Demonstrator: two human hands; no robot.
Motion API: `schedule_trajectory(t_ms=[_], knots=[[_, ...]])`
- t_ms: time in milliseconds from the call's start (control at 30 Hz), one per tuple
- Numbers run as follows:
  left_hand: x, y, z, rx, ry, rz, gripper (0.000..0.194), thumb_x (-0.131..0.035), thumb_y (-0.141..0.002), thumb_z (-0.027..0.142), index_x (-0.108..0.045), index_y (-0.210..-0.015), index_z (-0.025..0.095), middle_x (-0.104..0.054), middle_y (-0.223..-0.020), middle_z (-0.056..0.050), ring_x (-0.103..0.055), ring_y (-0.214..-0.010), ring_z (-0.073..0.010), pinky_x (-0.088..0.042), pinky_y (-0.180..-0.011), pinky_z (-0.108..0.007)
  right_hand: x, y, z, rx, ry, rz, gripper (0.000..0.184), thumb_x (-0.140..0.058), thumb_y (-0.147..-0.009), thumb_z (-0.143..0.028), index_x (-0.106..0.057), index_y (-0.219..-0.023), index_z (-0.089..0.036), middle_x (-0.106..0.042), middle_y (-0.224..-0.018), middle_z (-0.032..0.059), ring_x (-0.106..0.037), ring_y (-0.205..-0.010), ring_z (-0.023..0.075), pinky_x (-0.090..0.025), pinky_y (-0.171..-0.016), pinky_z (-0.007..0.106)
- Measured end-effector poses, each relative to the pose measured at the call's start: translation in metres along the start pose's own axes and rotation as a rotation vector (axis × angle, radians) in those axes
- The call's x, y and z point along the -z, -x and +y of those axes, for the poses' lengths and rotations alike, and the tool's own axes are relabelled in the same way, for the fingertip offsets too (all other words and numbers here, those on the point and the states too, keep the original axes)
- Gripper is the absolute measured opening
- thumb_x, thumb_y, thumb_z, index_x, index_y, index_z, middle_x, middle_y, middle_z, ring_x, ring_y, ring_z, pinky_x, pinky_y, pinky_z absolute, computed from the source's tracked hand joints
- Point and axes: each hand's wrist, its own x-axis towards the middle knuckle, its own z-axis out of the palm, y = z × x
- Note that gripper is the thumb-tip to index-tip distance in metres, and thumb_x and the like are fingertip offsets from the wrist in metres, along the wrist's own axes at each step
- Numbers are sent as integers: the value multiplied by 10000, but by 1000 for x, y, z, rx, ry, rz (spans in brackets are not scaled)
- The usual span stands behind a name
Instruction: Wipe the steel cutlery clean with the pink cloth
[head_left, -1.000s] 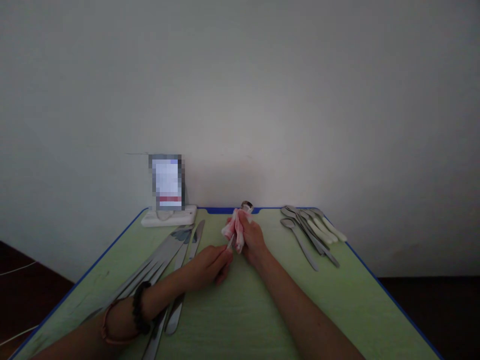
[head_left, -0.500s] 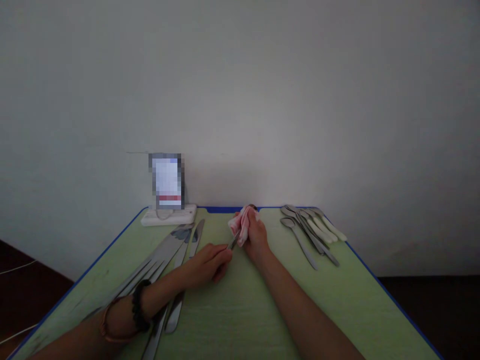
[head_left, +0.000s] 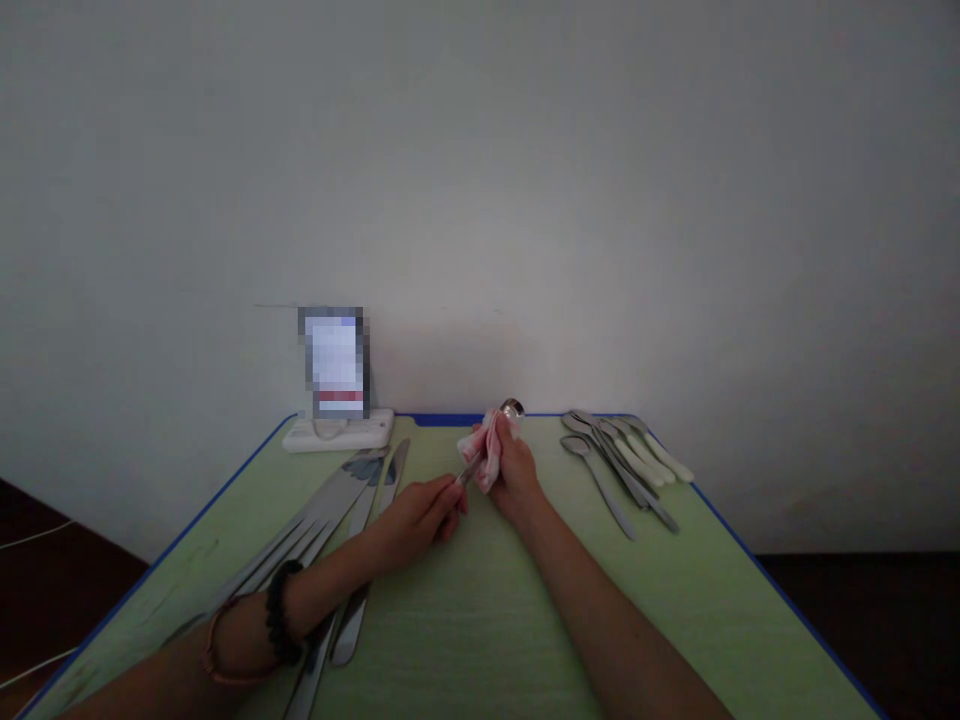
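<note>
Pinches the thin handle of a shiny, round-headed steel spoon [head_left: 513,408] in the left hand [head_left: 427,515]; closes the right hand [head_left: 513,470] round a pink-and-white soft cloth [head_left: 489,455] wrapped about it, at twelve o'clock above the pale green, blue-edged table [head_left: 480,620]. Has long, flat silver cutlery [head_left: 337,498] at ten, partly covered by the left forearm [head_left: 330,590]; a blurred upright screen [head_left: 335,355] at eleven; silver and cream-handled cutlery [head_left: 637,460] at one, apart from both hands.
</note>
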Motion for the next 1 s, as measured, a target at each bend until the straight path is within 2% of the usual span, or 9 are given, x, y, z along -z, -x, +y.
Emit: schedule_trajectory(t_ms=[200, 500, 633, 867, 1000], knots=[[0, -2, 2, 17, -41, 81, 365, -299, -928, 421, -480, -713, 187, -477, -538, 45, -453, -523, -119, -356, -556, -242, -5, 6, -1, -53, -10, -55, 413, -684, -660, -539, -604, -769, -149, -622, -552, -5, -480, -384, 91, -337, -338, 204], [-1, -4, -1, 82, 259, 90, 423, -294, -886, 534, -491, -762, 179, -491, -541, 37, -432, -516, -119, -352, -527, -248, -7, 8, -5, -88, -111, -123, 361, -682, -678, -521, -603, -770, -181, -643, -597, -9, -545, -468, 119, -419, -422, 222], [0, -4, 3, 64, 221, 83, 415, -329, -870, 552, -466, -724, 188, -479, -552, 41, -429, -519, -113, -348, -523, -243, -8, 9, -6, -135, -96, -130, 379, -620, -734, -538, -616, -739, -159, -613, -556, -4, -527, -463, 109, -429, -450, 220], [2, -2, 2, 4, 115, 53, 346, -385, -883, 491, -466, -748, 182, -458, -578, 56, -409, -527, -100, -335, -522, -224, -12, 11, -8, -139, -110, -86, 336, -659, -713, -498, -613, -765, -169, -646, -647, 2, -569, -547, 124, -473, -528, 237], [3, -2, 4, 2, 29, 41, 350, -349, -907, 449, -450, -698, 187, -474, -586, 47, -428, -548, -105, -352, -555, -228, -13, 11, -8, -149, -123, -60, 332, -658, -711, -493, -614, -751, -166, -643, -632, 3, -560, -527, 124, -463, -502, 235]])
